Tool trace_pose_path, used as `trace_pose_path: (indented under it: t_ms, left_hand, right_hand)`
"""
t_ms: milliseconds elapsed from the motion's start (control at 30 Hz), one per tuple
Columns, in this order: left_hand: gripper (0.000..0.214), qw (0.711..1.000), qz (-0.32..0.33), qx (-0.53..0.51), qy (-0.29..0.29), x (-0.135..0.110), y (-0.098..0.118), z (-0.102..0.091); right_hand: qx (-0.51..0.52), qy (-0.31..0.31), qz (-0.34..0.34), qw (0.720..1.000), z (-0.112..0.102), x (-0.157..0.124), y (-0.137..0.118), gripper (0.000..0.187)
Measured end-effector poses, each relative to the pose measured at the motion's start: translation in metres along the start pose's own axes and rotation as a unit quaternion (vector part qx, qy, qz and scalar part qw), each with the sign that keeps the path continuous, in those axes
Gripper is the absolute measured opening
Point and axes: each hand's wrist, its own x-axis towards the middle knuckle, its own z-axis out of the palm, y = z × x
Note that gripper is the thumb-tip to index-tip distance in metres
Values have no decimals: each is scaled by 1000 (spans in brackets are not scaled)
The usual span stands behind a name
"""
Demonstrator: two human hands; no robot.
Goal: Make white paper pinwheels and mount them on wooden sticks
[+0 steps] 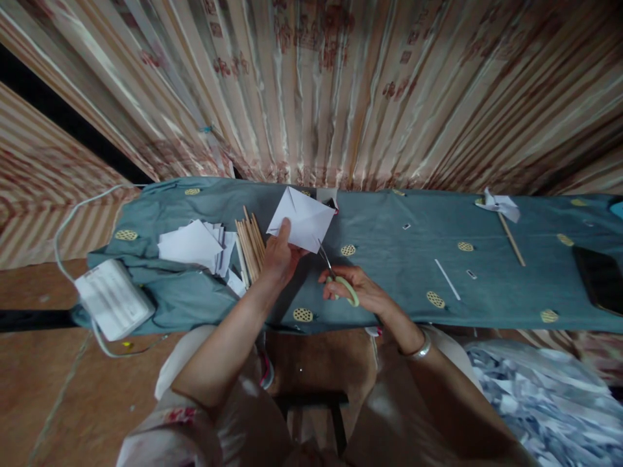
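Note:
My left hand (pixel 281 254) pinches a square of white paper (pixel 306 217) above the cloth, thumb on top and fingers underneath. Slits run inward from some of its corners. In my right hand (pixel 357 285) is a pair of scissors (pixel 348 290) with pale green handles. Their blades point up at the paper's lower right edge, and the tips meet it near a slit. Beside my left hand lie a bundle of wooden sticks (pixel 250 243) and a pile of white paper pieces (pixel 192 245).
A paper pinwheel (pixel 503 206) on a stick lies at the right, near a dark phone (pixel 599 275). At the left edge sits a white box (pixel 115 299) with a cable. A bag of paper scraps (pixel 545 402) stands at lower right. A pleated curtain (pixel 311 97) hangs behind.

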Motion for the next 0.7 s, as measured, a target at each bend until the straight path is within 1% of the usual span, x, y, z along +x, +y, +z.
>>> trace_pose_path:
  t_ms: [100,233,333,467,700]
  left_hand:
    - [38,1000,13,5,17,-1,-3,2]
    - [31,999,4,19,34,-3,-3,5]
    - [27,999,2,6,36,-4,-3,7]
    - [23,999,16,-16,32,-6,-3,8]
    - [22,999,15,-8,44,-5,-5,6]
  right_hand:
    - [-4,3,3,1000,2,1,-1,46]
    - [0,11,0,1000,4,2,0,47]
    - [1,11,0,1000,5,3,2,46]
    - [5,15,-3,1000,6,4,2,45]
    - [10,16,-1,1000,5,6,8,42]
